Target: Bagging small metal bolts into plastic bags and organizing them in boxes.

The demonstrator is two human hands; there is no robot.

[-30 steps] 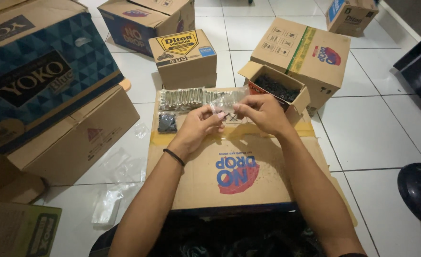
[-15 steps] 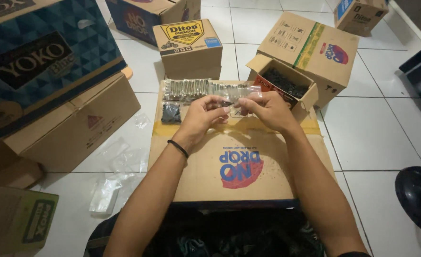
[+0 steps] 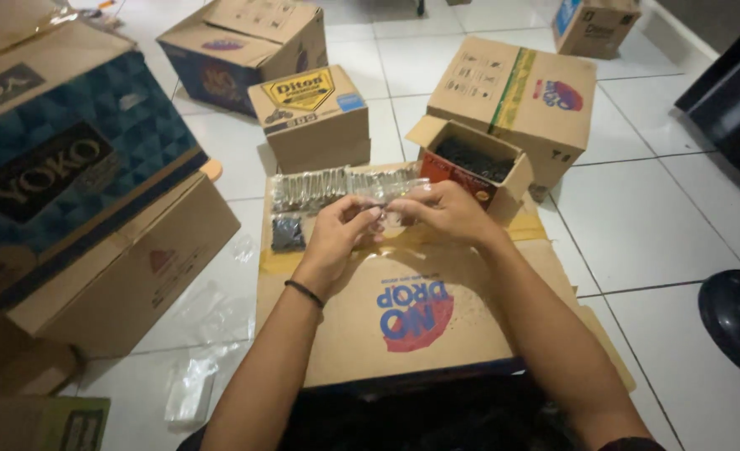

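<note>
1. Clear plastic: a small bag (image 3: 384,200) is pinched between both hands, the left hand (image 3: 336,238) and right hand (image 3: 447,213) curled on it from either side, fingertips nearly meeting.
2. The bag sits just above the flattened cardboard sheet (image 3: 403,326), in front of a row of filled packets (image 3: 336,185) and right of a dark packet (image 3: 287,234).
3. Risk, as I judge it: the thin film looks slippery, so a loose pinch could drop the bag or spill whatever it holds; I cannot see its contents.
4. An open small box (image 3: 470,163) of dark pieces stands just beyond the right hand; a careless elbow could tip it.
5. Larger boxes (image 3: 94,225) crowd the left.
</note>
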